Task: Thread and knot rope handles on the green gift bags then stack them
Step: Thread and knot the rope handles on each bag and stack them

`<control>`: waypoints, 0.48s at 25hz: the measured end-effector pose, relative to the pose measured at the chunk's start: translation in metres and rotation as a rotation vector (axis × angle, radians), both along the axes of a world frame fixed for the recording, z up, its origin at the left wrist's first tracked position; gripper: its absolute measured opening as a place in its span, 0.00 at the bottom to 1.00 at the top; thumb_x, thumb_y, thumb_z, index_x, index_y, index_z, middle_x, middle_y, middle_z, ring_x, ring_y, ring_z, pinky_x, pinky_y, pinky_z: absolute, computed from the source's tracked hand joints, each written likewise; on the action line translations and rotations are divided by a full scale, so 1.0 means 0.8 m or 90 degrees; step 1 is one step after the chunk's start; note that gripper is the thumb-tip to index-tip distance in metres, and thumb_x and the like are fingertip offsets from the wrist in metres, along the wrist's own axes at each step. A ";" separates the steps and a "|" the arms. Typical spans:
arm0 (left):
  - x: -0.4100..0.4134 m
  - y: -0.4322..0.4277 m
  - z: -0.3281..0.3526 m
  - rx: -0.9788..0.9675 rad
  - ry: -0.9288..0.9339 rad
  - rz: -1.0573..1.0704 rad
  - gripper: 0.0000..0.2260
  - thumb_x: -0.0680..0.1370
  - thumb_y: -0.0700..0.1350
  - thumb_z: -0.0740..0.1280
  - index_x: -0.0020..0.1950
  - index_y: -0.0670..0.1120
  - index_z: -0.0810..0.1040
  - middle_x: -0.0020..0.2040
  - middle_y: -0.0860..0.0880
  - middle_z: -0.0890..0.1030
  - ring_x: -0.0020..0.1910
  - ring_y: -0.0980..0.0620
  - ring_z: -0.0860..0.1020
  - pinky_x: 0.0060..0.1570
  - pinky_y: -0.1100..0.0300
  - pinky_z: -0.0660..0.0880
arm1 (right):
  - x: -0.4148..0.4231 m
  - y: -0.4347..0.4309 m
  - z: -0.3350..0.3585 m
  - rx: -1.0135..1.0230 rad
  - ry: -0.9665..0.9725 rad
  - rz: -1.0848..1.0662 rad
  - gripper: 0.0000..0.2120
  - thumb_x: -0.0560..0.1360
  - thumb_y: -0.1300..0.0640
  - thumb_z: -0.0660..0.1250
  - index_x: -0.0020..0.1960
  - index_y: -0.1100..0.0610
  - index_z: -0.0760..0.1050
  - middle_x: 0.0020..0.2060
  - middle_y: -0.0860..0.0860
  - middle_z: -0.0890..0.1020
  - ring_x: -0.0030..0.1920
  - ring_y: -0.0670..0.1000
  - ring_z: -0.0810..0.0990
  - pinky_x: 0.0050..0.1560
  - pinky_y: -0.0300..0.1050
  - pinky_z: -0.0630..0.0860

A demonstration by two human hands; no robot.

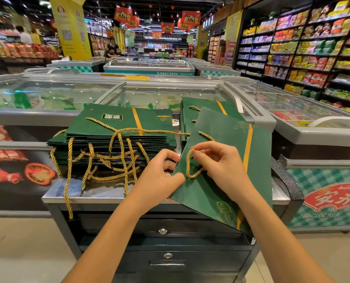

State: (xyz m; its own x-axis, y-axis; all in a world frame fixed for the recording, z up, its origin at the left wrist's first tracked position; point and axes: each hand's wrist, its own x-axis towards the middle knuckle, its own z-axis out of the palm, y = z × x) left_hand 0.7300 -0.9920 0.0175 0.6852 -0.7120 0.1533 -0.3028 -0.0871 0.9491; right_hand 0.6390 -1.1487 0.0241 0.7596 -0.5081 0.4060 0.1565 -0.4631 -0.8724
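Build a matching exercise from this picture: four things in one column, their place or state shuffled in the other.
Things:
1. left grip
2. right grip
3. tall stack of green gift bags
4. cabinet drawers

States:
A. pinches the gold rope loop
B. under the worktop, with round locks
C. holds the left edge of the tilted bag
D. lies on the worktop's left side, gold ropes dangling over the front

Pairs: 1-C, 2-A, 3-D, 4-B
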 end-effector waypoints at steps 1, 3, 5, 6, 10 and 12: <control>0.000 -0.001 -0.001 -0.001 0.002 -0.001 0.12 0.76 0.38 0.69 0.55 0.50 0.73 0.48 0.45 0.83 0.45 0.33 0.82 0.44 0.38 0.79 | -0.001 -0.001 -0.003 -0.015 -0.009 0.003 0.03 0.78 0.61 0.72 0.49 0.56 0.85 0.39 0.53 0.86 0.35 0.45 0.79 0.34 0.36 0.73; 0.000 -0.001 -0.001 0.001 0.005 0.001 0.11 0.77 0.38 0.69 0.55 0.50 0.73 0.48 0.45 0.83 0.45 0.34 0.82 0.45 0.39 0.79 | 0.000 -0.003 -0.004 0.009 -0.021 0.009 0.04 0.78 0.64 0.71 0.49 0.58 0.84 0.39 0.55 0.85 0.36 0.47 0.79 0.33 0.35 0.73; 0.001 -0.001 -0.002 -0.001 0.012 0.002 0.11 0.77 0.38 0.69 0.55 0.50 0.74 0.48 0.45 0.83 0.45 0.33 0.81 0.47 0.37 0.78 | 0.000 -0.003 -0.002 0.079 -0.027 0.014 0.06 0.79 0.65 0.67 0.47 0.60 0.83 0.35 0.55 0.84 0.32 0.46 0.78 0.29 0.35 0.70; 0.001 -0.001 -0.001 -0.005 0.018 0.001 0.11 0.77 0.38 0.68 0.55 0.50 0.74 0.48 0.45 0.83 0.45 0.33 0.82 0.48 0.35 0.79 | 0.000 -0.004 -0.002 0.103 -0.028 0.013 0.07 0.80 0.63 0.67 0.46 0.61 0.83 0.33 0.54 0.82 0.29 0.46 0.76 0.28 0.35 0.69; 0.002 -0.002 -0.002 -0.019 0.031 0.003 0.09 0.78 0.37 0.67 0.55 0.50 0.75 0.48 0.43 0.84 0.46 0.39 0.84 0.52 0.36 0.79 | -0.001 -0.004 -0.005 0.001 -0.015 -0.009 0.03 0.77 0.61 0.73 0.46 0.57 0.84 0.35 0.52 0.84 0.34 0.44 0.79 0.35 0.35 0.75; 0.004 -0.003 -0.004 -0.030 0.025 0.006 0.07 0.79 0.42 0.66 0.54 0.52 0.76 0.49 0.44 0.84 0.49 0.37 0.82 0.54 0.35 0.77 | 0.000 -0.004 -0.008 -0.016 -0.029 -0.015 0.04 0.75 0.64 0.74 0.47 0.56 0.84 0.37 0.51 0.85 0.36 0.44 0.79 0.40 0.35 0.77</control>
